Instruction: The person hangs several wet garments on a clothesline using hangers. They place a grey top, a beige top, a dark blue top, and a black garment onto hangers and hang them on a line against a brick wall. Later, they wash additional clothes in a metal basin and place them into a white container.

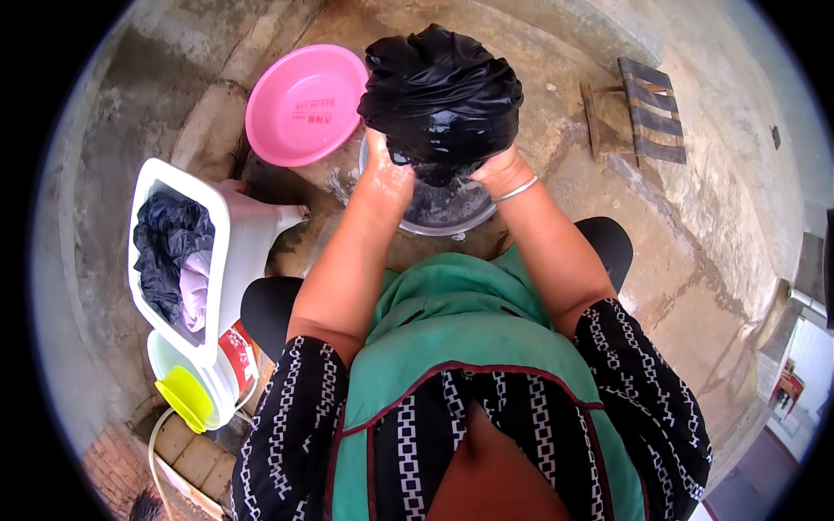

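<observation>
Both my arms reach forward, lifting a bunched, wet black cloth (439,95) that looks like a garment. My left hand (388,165) grips its lower left side, with suds on the skin. At the lower right, my right hand (501,168) holds the same cloth, a silvery bangle on that wrist. The fingers of both hands are mostly hidden under the folds. Directly beneath is a round metal basin (443,231) with dark, soapy-looking water, partly covered by the cloth and my hands.
A pink plastic basin (306,104) stands at the far left. Nearer, a white tub (224,260) holds dark and lilac cloth, beside a bucket (224,395) with a yellow-green scoop (185,401) and a hose (155,464). A low strapped stool (651,113) is at the far right.
</observation>
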Tool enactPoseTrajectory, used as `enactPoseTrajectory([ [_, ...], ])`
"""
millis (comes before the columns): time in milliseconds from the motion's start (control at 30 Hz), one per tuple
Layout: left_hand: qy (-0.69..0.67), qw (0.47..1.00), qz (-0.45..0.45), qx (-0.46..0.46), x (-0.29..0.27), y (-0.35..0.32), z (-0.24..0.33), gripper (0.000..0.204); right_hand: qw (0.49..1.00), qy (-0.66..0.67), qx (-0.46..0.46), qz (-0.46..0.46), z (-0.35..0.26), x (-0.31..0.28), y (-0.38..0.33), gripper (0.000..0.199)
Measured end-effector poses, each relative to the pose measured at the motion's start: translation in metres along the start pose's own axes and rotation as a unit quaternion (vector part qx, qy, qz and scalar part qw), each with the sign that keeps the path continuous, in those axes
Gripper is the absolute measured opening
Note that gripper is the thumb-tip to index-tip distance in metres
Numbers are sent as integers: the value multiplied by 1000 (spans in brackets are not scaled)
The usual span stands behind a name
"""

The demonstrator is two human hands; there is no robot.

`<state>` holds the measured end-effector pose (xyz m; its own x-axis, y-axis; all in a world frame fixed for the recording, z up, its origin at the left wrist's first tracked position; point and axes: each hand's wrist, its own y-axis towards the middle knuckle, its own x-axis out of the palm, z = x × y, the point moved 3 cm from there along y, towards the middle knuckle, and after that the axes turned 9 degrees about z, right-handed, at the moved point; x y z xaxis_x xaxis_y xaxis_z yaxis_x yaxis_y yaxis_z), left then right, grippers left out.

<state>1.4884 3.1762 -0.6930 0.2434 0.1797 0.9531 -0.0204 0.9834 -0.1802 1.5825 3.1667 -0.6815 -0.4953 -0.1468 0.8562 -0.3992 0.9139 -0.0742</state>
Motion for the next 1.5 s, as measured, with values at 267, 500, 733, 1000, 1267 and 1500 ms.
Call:
enactPoseTrajectory([
  [267,25,998,5,-63,10,-6,20,50,967,-240,-15,83,-34,-23,5,43],
  [500,-247,945,-116,-180,1,-21,-21,47,978,-145,-150,32,-9,-21,12,37],
  [733,-166,966,-86,-176,-21,-30,-43,45,898,-367,-243,5,-9,-88,35,39],
  [1000,-125,967,-20,-221,-39,-40,5,44,985,-152,-20,79,19,-9,22,38],
  [1267,148,885,258,358,29,-154,268,38,955,-99,241,-141,144,198,53,30],
  [1500,190,785,439,394,-78,-247,424,49,894,-413,125,-121,131,122,80,54],
])
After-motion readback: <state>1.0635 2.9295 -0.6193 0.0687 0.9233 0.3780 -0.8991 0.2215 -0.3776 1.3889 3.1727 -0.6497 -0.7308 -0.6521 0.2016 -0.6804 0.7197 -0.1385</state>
